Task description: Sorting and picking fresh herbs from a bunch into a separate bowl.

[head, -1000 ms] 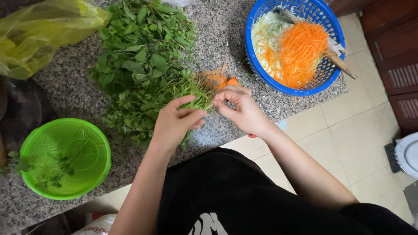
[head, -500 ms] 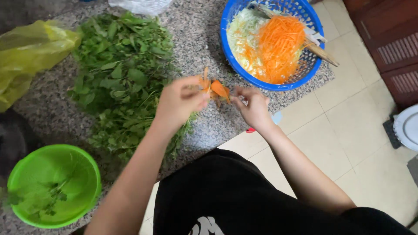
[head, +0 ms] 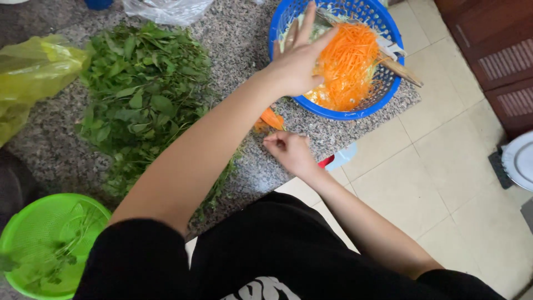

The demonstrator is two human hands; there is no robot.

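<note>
Change: since the earlier frame, left hand (head: 297, 61) has travelled from beside the carrot piece (head: 271, 118) up and across to the blue basket (head: 388, 91); right hand (head: 290, 151) has stayed low near the table (head: 244, 39) edge.
Left grip: open, fingers (head: 308, 19) spread and extended, clasping nothing; palm lies over the basket's near-left rim, fingertips over the shreds.
Right grip: fingers curled loosely inward, thumb against forefinger; whether anything small is pinched cannot be told.
Right hand position: on the table, just below the carrot piece and apart from it.
Carrot piece: orange, lies on the table between the two hands, partly hidden under the left forearm.
Basket: round, blue, perforated, at the far right table corner, partly overhanging the edge; holds orange carrot shreds (head: 347, 61) beside paler shreds (head: 294, 28).
Utensil: wooden-handled tool (head: 401, 62) rests across the basket's right rim, handle pointing out over the floor.
Herbs: large heap of green leaves (head: 139, 94) on the table, left of the forearm.
Green bowl: (head: 33, 233) at lower left, holds a few stems.
Yellow bag: (head: 33, 72) at far left, beside the herbs.
</note>
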